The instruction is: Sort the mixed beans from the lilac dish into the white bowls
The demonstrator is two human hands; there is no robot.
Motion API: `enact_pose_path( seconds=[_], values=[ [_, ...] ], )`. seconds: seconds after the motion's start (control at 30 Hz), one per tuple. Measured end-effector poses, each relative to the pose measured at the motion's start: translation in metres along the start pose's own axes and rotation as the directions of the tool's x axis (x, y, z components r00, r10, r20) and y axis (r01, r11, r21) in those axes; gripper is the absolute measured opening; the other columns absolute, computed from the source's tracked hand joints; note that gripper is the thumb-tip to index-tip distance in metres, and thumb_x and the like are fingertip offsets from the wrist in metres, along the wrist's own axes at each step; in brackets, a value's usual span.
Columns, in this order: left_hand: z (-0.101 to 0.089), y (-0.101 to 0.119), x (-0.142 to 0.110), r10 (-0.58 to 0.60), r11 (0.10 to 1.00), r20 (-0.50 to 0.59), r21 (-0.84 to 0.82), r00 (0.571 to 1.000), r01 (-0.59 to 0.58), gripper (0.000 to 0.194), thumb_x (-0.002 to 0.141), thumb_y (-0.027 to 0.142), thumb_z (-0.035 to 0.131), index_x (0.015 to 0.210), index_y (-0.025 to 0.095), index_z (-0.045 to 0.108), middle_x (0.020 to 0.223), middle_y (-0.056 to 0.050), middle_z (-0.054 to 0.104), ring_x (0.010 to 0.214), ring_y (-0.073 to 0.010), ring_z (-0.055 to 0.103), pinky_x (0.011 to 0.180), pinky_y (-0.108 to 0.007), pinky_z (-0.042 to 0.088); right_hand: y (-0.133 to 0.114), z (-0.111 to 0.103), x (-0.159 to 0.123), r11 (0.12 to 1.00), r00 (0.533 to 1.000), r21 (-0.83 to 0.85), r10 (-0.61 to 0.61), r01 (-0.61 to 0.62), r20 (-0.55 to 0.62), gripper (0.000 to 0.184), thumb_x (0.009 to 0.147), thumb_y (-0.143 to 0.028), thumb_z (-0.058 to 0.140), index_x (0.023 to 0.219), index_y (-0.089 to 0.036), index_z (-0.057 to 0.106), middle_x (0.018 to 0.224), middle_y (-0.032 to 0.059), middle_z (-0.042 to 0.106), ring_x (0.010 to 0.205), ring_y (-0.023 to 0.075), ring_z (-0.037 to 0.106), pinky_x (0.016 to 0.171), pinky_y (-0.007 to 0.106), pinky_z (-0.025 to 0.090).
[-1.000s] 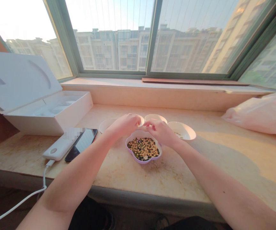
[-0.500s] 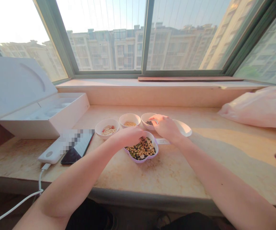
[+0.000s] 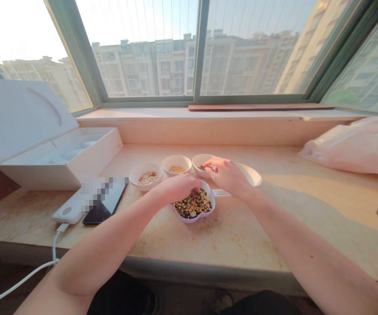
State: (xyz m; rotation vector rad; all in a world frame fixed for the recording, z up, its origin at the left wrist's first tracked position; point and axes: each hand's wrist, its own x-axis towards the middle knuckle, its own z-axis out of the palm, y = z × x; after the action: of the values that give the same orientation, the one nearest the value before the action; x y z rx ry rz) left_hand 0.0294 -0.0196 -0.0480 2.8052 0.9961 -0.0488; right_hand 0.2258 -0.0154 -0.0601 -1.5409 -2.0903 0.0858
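Note:
A lilac flower-shaped dish (image 3: 192, 220) holds a mix of yellow peas, green and dark beans (image 3: 192, 204). My left hand (image 3: 177, 188) hangs over its near-left side, fingers bunched and reaching down into the mix. Beyond it stand small white bowls: one of pale seeds (image 3: 145, 166), one of yellow grains (image 3: 176, 158), one of dark beans (image 3: 200, 157). My right hand (image 3: 226, 175) reaches over the dark-bean bowl, fingertips at its contents. A shallow white dish (image 3: 252, 175) lies partly behind that hand. Whether either hand holds a bean is hidden.
An open white box (image 3: 61, 151) stands at left on the stone windowsill (image 3: 235, 236). Nearer lie a white power bank (image 3: 67, 212) with a cable (image 3: 21, 284) and a phone (image 3: 105, 204). A paper slip (image 3: 222, 193) lies by the dish; a pale plastic bag (image 3: 349, 148) lies right.
My left hand has come down from the far bowls to the mix in the dish. My right hand has moved up and away from the dish, over the dark-bean bowl.

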Motion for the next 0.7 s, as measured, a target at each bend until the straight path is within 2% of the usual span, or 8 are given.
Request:
enact_pose_path(
  seconds=[0.2, 0.37, 0.47, 0.57, 0.7],
  values=[
    [0.003, -0.002, 0.001, 0.006, 1.000, -0.032, -0.017, 0.999, -0.007, 0.028, 0.085, 0.004, 0.048, 0.085, 0.018, 0.071, 0.084, -0.005, 0.072, 0.078, -0.0181, 0.063, 0.072, -0.027, 0.044, 0.003, 0.006, 0.001, 1.000, 1.000, -0.006, 0.005, -0.005, 0.003, 0.023, 0.096, -0.026, 0.055, 0.100, -0.023, 0.078, 0.114, 0.0036, 0.077, 0.089, 0.0200, 0.068, 0.083, 0.033, 0.050],
    [0.003, -0.006, 0.002, 0.064, 0.998, -0.075, 0.005, 0.995, -0.064, 0.024, 0.088, 0.008, 0.048, 0.083, 0.019, 0.069, 0.079, -0.003, 0.068, 0.071, -0.0160, 0.060, 0.066, -0.027, 0.041, 0.004, 0.007, 0.001, 1.000, 1.000, -0.004, -0.007, 0.006, -0.014, 0.023, 0.095, -0.026, 0.056, 0.100, -0.023, 0.078, 0.112, 0.0036, 0.077, 0.088, 0.0202, 0.068, 0.082, 0.033, 0.050],
    [0.001, -0.013, 0.004, 0.063, 0.997, -0.145, -0.036, 0.987, -0.069, 0.022, 0.089, 0.011, 0.050, 0.083, 0.019, 0.069, 0.080, -0.002, 0.069, 0.073, -0.0144, 0.060, 0.067, -0.025, 0.041, 0.003, 0.005, 0.001, 1.000, 1.000, 0.008, -0.004, 0.004, -0.015, 0.022, 0.094, -0.025, 0.057, 0.101, -0.022, 0.078, 0.112, 0.0036, 0.077, 0.088, 0.0204, 0.068, 0.084, 0.033, 0.050],
    [-0.004, -0.024, 0.004, -0.011, 0.992, -0.298, -0.121, 0.955, -0.026, 0.022, 0.088, 0.009, 0.051, 0.085, 0.019, 0.071, 0.087, -0.001, 0.071, 0.080, -0.0127, 0.061, 0.074, -0.023, 0.043, 0.001, 0.004, 0.000, 1.000, 1.000, 0.022, 0.007, -0.007, -0.012, 0.023, 0.094, -0.026, 0.056, 0.105, -0.022, 0.077, 0.115, 0.0036, 0.077, 0.091, 0.0211, 0.069, 0.085, 0.033, 0.051],
    [-0.010, -0.050, 0.001, -0.191, 0.977, -0.474, -0.178, 0.860, 0.118, 0.023, 0.088, 0.009, 0.051, 0.087, 0.016, 0.072, 0.090, -0.006, 0.073, 0.080, -0.0142, 0.061, 0.076, -0.025, 0.045, -0.001, 0.003, -0.002, 0.999, 1.000, 0.038, 0.010, -0.010, -0.015, 0.027, 0.095, -0.025, 0.055, 0.113, -0.022, 0.075, 0.120, 0.0043, 0.076, 0.093, 0.0215, 0.069, 0.088, 0.034, 0.051]
  ],
)
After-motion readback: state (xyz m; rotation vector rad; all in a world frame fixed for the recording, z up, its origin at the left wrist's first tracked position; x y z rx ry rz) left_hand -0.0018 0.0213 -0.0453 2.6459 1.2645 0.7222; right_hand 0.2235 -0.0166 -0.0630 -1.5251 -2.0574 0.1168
